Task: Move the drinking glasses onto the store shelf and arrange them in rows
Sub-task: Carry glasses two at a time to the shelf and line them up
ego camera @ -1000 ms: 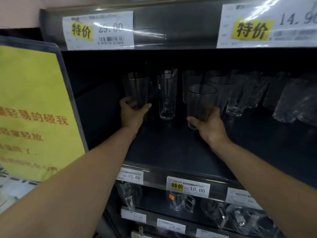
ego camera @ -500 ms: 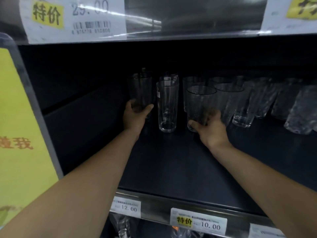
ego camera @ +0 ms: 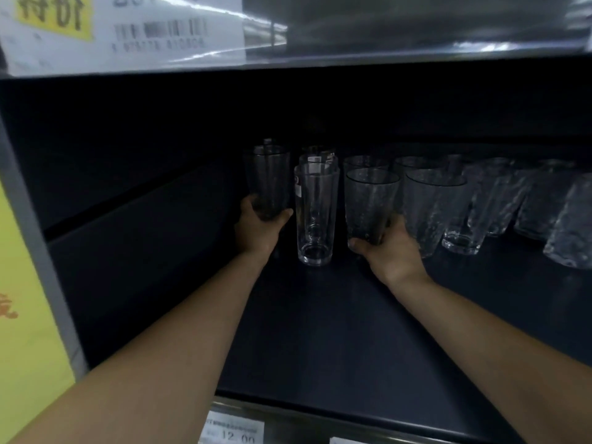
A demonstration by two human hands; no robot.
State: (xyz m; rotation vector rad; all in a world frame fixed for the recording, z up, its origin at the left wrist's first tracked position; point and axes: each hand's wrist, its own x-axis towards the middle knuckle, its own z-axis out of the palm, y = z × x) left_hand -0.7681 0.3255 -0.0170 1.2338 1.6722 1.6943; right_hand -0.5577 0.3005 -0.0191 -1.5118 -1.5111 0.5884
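Dark store shelf (ego camera: 320,341), front half bare. Rows of drinking glasses (ego camera: 455,200) already at the back. Two more arriving: left hand (ego camera: 258,227) grip around a smooth glass (ego camera: 267,181), right hand (ego camera: 389,248) grip around a textured glass (ego camera: 370,203). Probably mid-task; releasing and aligning left.

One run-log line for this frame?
left hand: grips smooth glass | right hand: grips textured glass | shelf: rows forming

The left hand (ego camera: 259,230) is gripping a smooth glass (ego camera: 267,181) on the dark shelf (ego camera: 320,347). The right hand (ego camera: 392,251) is gripping a textured glass (ego camera: 370,203). A tall clear glass (ego camera: 315,213) is standing between both sets of fingers (ego camera: 357,243).
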